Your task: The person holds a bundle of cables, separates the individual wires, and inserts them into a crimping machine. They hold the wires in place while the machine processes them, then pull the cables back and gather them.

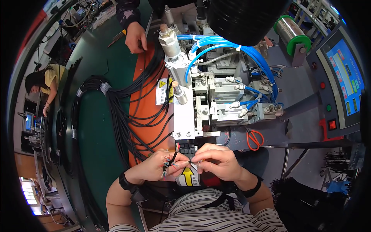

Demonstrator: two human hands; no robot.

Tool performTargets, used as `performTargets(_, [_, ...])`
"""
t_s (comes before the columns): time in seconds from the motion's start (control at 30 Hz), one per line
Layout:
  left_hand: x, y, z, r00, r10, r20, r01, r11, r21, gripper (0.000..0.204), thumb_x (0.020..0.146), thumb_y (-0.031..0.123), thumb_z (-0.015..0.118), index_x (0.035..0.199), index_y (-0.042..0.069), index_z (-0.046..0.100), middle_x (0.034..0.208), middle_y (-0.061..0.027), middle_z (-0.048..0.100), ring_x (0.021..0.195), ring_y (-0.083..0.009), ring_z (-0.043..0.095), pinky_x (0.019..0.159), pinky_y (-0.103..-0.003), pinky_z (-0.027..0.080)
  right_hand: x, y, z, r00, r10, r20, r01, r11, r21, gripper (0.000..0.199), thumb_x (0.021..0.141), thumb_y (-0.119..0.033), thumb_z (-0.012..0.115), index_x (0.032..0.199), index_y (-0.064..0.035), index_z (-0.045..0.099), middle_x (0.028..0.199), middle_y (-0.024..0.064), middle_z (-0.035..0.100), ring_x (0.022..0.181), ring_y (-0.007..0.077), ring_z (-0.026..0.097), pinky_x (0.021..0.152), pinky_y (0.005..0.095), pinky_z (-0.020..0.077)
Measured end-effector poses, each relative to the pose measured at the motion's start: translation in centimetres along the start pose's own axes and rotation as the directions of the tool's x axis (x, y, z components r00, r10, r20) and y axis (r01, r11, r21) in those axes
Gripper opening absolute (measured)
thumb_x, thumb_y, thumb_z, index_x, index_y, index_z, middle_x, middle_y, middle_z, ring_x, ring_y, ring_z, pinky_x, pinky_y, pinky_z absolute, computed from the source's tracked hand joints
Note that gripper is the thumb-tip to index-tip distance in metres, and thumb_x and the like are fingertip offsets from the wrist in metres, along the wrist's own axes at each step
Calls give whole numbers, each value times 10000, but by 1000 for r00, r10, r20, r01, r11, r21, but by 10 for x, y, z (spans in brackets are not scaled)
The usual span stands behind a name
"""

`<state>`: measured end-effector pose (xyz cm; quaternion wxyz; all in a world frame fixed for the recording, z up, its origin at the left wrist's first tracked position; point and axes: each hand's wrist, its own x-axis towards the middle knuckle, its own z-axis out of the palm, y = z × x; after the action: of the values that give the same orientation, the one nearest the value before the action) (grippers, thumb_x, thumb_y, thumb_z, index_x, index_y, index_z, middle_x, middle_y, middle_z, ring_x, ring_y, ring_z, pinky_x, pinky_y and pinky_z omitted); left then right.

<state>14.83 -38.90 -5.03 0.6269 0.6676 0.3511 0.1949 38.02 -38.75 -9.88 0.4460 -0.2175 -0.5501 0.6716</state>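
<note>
My left hand (160, 165) is closed around several black cables (174, 156), whose ends show thin coloured wires in red, blue and white. Thumb and forefinger of my right hand (220, 162) pinch a cable end right beside the left fingertips. A little coloured wire pokes out between the right fingers; the exact grip point is partly hidden. Both hands are just in front of the metal press machine (183, 121), above a white label with a yellow arrow (188, 178).
Long black cable bundles (116, 104) lie on the green table (100, 133) and orange mat (139, 81). Blue air hoses (232, 41) arch over the machine. Red-handled scissors (255, 139) lie to the right, beneath a touch screen (344, 73). Another person's hand (136, 38) rests at the far side.
</note>
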Motion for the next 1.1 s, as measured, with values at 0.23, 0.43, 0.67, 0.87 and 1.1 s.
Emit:
performTargets(0.23, [6, 2, 40, 939, 318, -133, -41, 487, 872, 250, 751, 51, 682, 978, 18, 583, 727, -85, 604, 604, -254, 630, 533, -339, 477, -11, 21, 16, 979, -31, -202, -40, 940, -339, 221, 898, -7, 654, 1119, 5, 659, 989, 106, 635, 753, 118, 638, 606, 241, 495])
performTargets(0.43, [10, -13, 33, 905, 381, -186, -123, 656, 745, 228, 735, 123, 705, 880, 58, 542, 695, -51, 560, 593, -244, 610, 516, -357, 459, -8, 21, 25, 866, -496, -66, 233, 517, -824, 221, 888, -1, 659, 1109, 15, 667, 996, 110, 636, 813, 153, 647, 681, 283, 516])
performTargets(0.67, [15, -11, 31, 908, 397, -130, -128, 559, 819, 222, 717, 98, 693, 878, 73, 542, 687, -36, 547, 581, -229, 601, 517, -340, 447, -11, 21, 2, 967, -34, -252, -5, 989, -151, 192, 928, -11, 613, 1105, 36, 671, 1016, 119, 646, 823, 157, 659, 707, 260, 529])
performTargets(0.87, [16, -19, 32, 898, 424, -114, -133, 509, 850, 143, 738, 87, 644, 853, 73, 561, 670, -21, 526, 557, -190, 586, 508, -322, 428, -7, 19, -11, 986, 132, -107, -127, 991, 52, 180, 936, 12, 599, 1096, 51, 670, 1009, 110, 650, 804, 134, 661, 686, 236, 539])
performTargets(1.1, [19, -23, 31, 905, 417, -91, -106, 427, 898, 100, 771, 110, 622, 855, 72, 582, 662, -8, 513, 546, -159, 577, 501, -308, 418, -3, 19, -12, 944, 322, -72, -305, 934, 185, 165, 931, 21, 602, 1078, 54, 668, 982, 108, 657, 759, 128, 661, 638, 227, 541])
